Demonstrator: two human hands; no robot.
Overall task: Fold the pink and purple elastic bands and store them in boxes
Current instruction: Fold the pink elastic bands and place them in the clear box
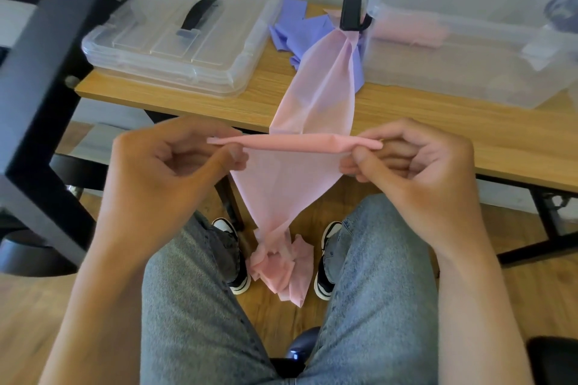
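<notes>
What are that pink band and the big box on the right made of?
Pink band: seemingly thin, stretchy rubber or latex with a matte finish; it is translucent and drapes limply.
Box: apparently clear, slightly frosted hard plastic; its contents show blurrily through the wall.

The lid (175,40) lies left on the table (438,131); the box (469,40) sits right; bands (300,31) lie between (one (316,94) hangs off the front edge).
</notes>
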